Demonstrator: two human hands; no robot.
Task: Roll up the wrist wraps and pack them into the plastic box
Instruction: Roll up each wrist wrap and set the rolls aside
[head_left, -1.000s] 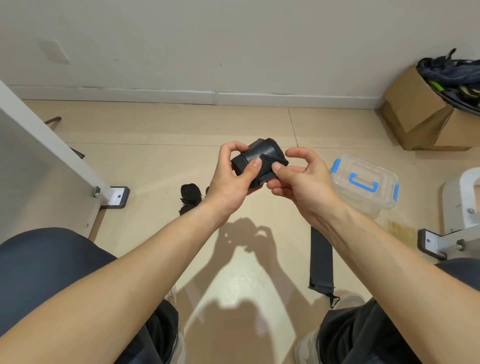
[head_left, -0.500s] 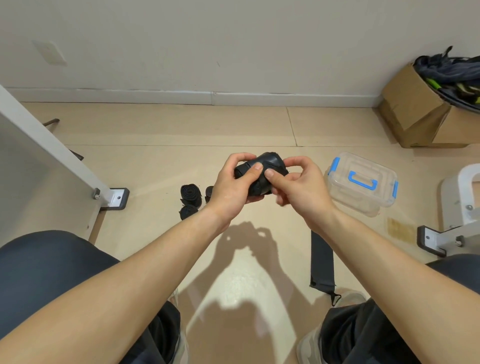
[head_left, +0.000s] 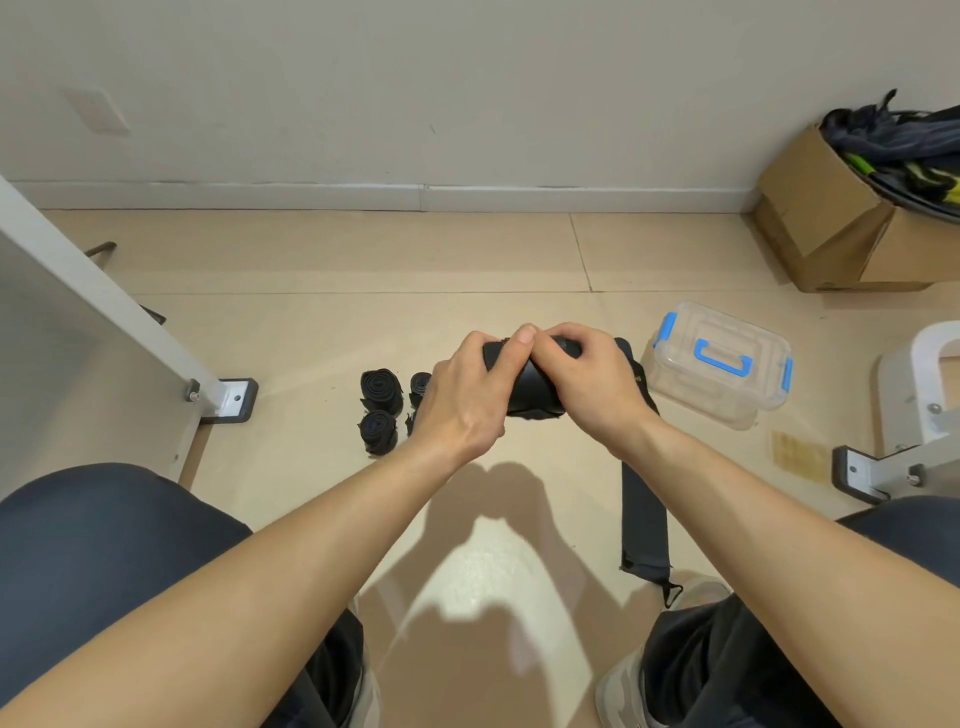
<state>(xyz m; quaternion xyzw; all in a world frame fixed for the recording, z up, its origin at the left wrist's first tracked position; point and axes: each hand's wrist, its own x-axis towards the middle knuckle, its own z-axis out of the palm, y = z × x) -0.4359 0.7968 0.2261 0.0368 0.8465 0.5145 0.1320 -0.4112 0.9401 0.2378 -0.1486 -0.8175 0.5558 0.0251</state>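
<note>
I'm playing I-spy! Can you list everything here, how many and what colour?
wrist wrap: one, black, partly rolled between both hands, tail trailing to the floor
rolled wraps: at least three, black, floor left of the hands
plastic box: one, clear with blue handle and latches, lid on, floor right of the hands
cardboard box: one, brown, far right by the wall, dark fabric inside
white frame legs: two, left and right edges
shoes: two, grey, bottom edge
left hand: one, grips the wrist wrap
right hand: one, grips the wrist wrap
</note>
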